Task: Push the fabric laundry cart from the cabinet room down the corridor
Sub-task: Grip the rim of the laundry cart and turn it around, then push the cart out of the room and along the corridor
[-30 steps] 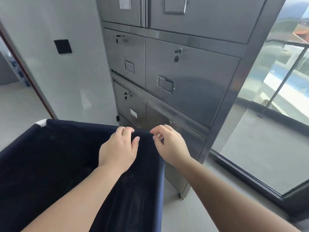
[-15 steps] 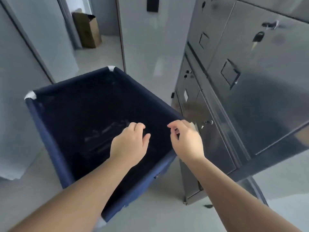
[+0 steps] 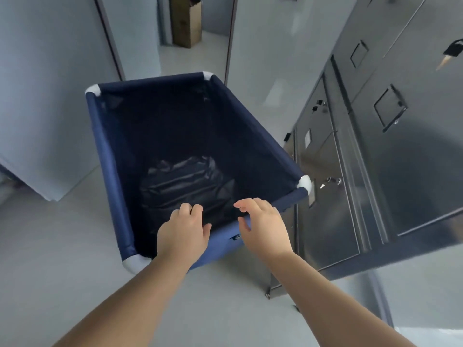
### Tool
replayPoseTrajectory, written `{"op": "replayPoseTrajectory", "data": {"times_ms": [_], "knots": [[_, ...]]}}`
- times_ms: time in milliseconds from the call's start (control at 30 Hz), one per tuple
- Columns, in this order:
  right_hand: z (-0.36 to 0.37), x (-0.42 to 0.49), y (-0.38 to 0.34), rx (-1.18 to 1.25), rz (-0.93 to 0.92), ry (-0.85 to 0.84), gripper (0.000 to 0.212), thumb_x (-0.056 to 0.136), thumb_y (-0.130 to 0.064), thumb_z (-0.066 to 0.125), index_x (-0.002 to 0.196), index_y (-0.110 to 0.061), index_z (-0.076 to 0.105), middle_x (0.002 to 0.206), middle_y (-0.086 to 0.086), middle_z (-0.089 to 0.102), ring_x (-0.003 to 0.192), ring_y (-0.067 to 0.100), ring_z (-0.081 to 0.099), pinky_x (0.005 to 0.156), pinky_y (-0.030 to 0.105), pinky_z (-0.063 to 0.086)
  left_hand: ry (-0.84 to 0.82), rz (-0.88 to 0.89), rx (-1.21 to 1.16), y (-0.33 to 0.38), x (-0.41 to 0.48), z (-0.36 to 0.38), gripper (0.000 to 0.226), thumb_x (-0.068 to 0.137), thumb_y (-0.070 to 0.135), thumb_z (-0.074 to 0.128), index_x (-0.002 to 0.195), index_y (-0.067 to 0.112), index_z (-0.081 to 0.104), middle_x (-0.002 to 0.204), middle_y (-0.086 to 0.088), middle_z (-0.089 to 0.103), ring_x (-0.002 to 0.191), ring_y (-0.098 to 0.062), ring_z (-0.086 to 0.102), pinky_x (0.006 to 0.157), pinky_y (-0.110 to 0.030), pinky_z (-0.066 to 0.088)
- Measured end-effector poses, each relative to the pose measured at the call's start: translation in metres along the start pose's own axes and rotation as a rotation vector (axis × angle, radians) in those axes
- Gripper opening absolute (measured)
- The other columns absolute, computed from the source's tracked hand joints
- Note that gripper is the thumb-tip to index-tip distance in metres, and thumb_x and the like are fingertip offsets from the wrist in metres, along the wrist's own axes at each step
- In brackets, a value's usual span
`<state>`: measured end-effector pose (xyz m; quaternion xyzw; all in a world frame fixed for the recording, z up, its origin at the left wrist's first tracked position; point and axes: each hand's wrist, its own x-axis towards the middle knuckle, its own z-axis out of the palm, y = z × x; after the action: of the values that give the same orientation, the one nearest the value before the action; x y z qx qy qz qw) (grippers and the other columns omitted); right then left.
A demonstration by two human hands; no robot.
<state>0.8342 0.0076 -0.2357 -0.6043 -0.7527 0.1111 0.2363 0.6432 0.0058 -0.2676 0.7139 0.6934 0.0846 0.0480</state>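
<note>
The navy fabric laundry cart [image 3: 107, 159] with white corner joints stands on the grey floor in front of me, its far end pointing at a doorway. A crumpled black bag [image 3: 185, 181] lies at its bottom. My left hand [image 3: 183, 234] rests on the near rim with its fingers curled over the edge into the cart. My right hand [image 3: 263, 226] is beside it over the same rim, fingers spread and loosely bent, thumb apart from them, not closed on the fabric.
A tall steel cabinet [image 3: 375, 171] with locked doors stands close along the cart's right side, a key [image 3: 453, 53] hanging in one lock. A grey wall panel [image 3: 50, 96] is on the left. Through the doorway [image 3: 195, 58] stands a cardboard box [image 3: 186, 23].
The cart has swung away from the cabinet and now points at the doorway; my view has turned left and down. My right hand's fingers have lifted and spread from the rim.
</note>
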Motion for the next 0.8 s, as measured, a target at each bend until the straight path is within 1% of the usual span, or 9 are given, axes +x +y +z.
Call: {"op": "replayPoseTrajectory", "data": {"times_ms": [67,133,267,367,533,600,700,733,800], "knots": [[0.004,-0.015,-0.002,-0.041,-0.012,-0.025,0.032,0.083,-0.019,0.068,0.114,-0.026,0.06,0.096,-0.006,0.061,0.089,0.018,0.056,0.083,0.035,0.046,-0.032,-0.03,0.022,-0.006,-0.014,0.01,0.039,0.086,0.047,0.059,0.114,0.02,0.054,0.102,0.0,0.057,0.084,-0.02,0.057,0.049,-0.03,0.037],[0.006,-0.026,-0.003,-0.051,-0.001,-0.054,0.037,0.081,-0.021,0.072,0.116,-0.024,0.06,0.1,-0.003,0.061,0.093,0.021,0.057,0.084,0.037,0.046,-0.055,-0.04,0.049,-0.011,-0.029,0.015,0.04,0.085,0.048,0.061,0.112,0.02,0.054,0.101,0.0,0.057,0.084,-0.021,0.056,0.053,-0.032,0.036],[0.009,-0.034,0.002,-0.062,0.007,-0.144,0.043,0.082,-0.024,0.07,0.122,-0.026,0.057,0.114,-0.003,0.06,0.105,0.021,0.053,0.089,0.036,0.043,-0.06,-0.063,0.105,-0.015,-0.048,0.018,0.04,0.083,0.047,0.063,0.111,0.019,0.055,0.097,0.0,0.06,0.082,-0.021,0.057,0.059,-0.032,0.036],[0.016,-0.025,0.019,-0.065,-0.049,-0.213,0.046,0.083,-0.029,0.07,0.126,-0.028,0.055,0.117,-0.003,0.057,0.109,0.021,0.051,0.093,0.036,0.041,-0.052,-0.086,0.139,-0.008,-0.046,0.024,0.039,0.083,0.046,0.064,0.109,0.019,0.055,0.094,0.0,0.061,0.082,-0.021,0.057,0.06,-0.032,0.036],[0.034,0.0,0.062,-0.08,-0.158,-0.341,0.055,0.083,-0.039,0.07,0.134,-0.034,0.049,0.13,-0.004,0.05,0.12,0.02,0.043,0.102,0.037,0.036,-0.052,-0.148,0.159,0.018,-0.036,0.044,0.04,0.084,0.043,0.063,0.114,0.019,0.053,0.105,-0.002,0.061,0.095,-0.023,0.056,0.07,-0.034,0.042],[0.041,0.007,0.08,-0.08,-0.211,-0.382,0.064,0.084,-0.046,0.067,0.142,-0.04,0.04,0.136,-0.004,0.045,0.127,0.019,0.037,0.107,0.039,0.032,-0.062,-0.168,0.169,0.029,-0.031,0.051,0.042,0.084,0.042,0.063,0.118,0.019,0.052,0.111,-0.002,0.061,0.101,-0.024,0.056,0.075,-0.036,0.044],[0.053,0.015,0.101,-0.044,-0.247,-0.408,0.08,0.084,-0.061,0.058,0.15,-0.044,0.017,0.14,-0.005,0.041,0.13,0.017,0.031,0.111,0.042,0.029,-0.066,-0.196,0.183,0.039,-0.023,0.062,0.045,0.085,0.04,0.063,0.122,0.018,0.051,0.118,-0.003,0.06,0.107,-0.025,0.055,0.079,-0.037,0.046],[0.058,0.018,0.107,-0.051,-0.254,-0.414,0.084,0.083,-0.064,0.057,0.151,-0.044,0.013,0.141,-0.004,0.041,0.132,0.017,0.03,0.112,0.043,0.027,-0.07,-0.212,0.178,0.04,-0.02,0.065,0.045,0.085,0.04,0.063,0.123,0.018,0.05,0.119,-0.004,0.06,0.109,-0.025,0.055,0.08,-0.037,0.046],[0.067,0.022,0.119,-0.094,-0.268,-0.417,0.087,0.081,-0.064,0.058,0.152,-0.043,0.011,0.144,-0.001,0.041,0.135,0.019,0.029,0.114,0.044,0.023,-0.092,-0.23,0.168,0.042,-0.015,0.074,0.047,0.086,0.038,0.062,0.125,0.018,0.049,0.122,-0.004,0.059,0.112,-0.025,0.054,0.083,-0.038,0.046]]}}
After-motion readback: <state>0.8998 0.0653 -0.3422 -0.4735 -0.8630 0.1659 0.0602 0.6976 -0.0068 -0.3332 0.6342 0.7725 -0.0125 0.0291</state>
